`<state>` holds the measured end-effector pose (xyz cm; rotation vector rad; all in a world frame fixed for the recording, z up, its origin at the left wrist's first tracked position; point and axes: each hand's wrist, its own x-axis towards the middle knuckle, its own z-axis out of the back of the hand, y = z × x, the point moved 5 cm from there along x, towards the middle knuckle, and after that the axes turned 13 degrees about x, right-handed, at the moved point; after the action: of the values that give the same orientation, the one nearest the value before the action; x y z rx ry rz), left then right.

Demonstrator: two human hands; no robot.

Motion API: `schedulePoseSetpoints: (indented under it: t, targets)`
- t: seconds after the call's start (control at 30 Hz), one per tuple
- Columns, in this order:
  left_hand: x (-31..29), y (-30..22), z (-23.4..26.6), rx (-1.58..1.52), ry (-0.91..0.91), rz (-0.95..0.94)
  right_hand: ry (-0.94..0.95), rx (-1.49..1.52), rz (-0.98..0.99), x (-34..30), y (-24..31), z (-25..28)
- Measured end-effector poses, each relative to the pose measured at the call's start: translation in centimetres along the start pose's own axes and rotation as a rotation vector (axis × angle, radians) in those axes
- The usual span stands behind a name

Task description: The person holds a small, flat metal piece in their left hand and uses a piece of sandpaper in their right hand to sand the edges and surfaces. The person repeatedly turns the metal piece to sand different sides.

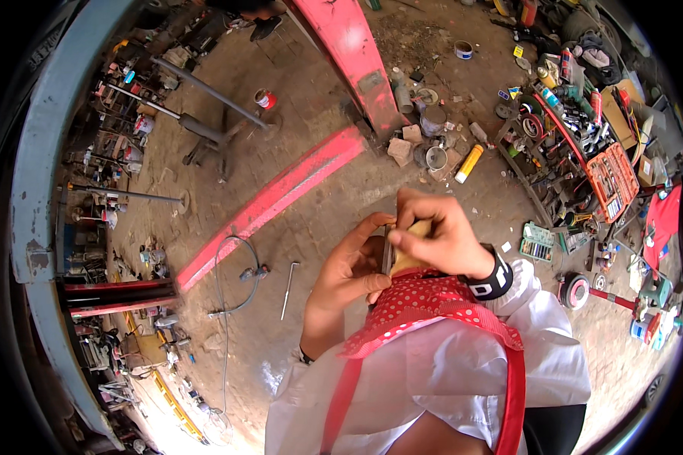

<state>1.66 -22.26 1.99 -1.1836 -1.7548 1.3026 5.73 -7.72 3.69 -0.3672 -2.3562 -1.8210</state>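
Observation:
My left hand [347,271] is closed around a narrow, dark-edged flat piece [388,250], held upright and seen nearly edge-on in front of my chest. Fingers hide most of it, so its exact kind does not show. Close against it, my right hand [442,231] pinches a pale yellow, sheet-like piece [404,263], which looks like sandpaper or thin cloth. The sheet lies along the right side of the flat piece. Just below both hands is the red dotted apron [425,303] that I wear.
A red lift arm [273,205] crosses the floor ahead, joined to a red post [357,61]. Left of my hands lie an L-shaped wrench [288,290] and a looped cable [225,334]. On the right are an orange tool case [612,182], a green socket set [537,243] and a yellow tube [469,164].

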Motion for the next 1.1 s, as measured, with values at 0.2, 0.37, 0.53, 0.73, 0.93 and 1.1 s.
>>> schedulePoseSetpoints:
  t: [0.2, 0.37, 0.53, 0.73, 0.93, 1.1]
  targets:
    - [-0.2, -0.4, 0.1, -0.026, -0.107, -0.072, 0.072, -0.029, 0.059, -1.2, -1.1, -1.0]
    - [-0.3, -0.4, -0.4, -0.064, -0.112, -0.087, 0.061, 0.069, -0.02, 0.0, 0.1, -0.1]
    - [0.1, -0.1, -0.6, -0.059, -0.195, -0.067, 0.096, 0.094, -0.07, -0.7, -1.0, -1.1]
    - [-0.1, 0.6, 0.0, -0.056, -0.074, -0.053, -0.004, 0.225, -0.268, -0.6, -1.4, -0.7]
    - [-0.3, 1.7, 0.1, -0.131, -0.078, -0.048, 0.054, 0.309, -0.346, -1.4, -2.2, -1.3]
    - [-0.3, 1.7, 0.4, -0.155, -0.046, -0.076, 0.083, 0.358, -0.31, -1.5, -1.9, -2.0]
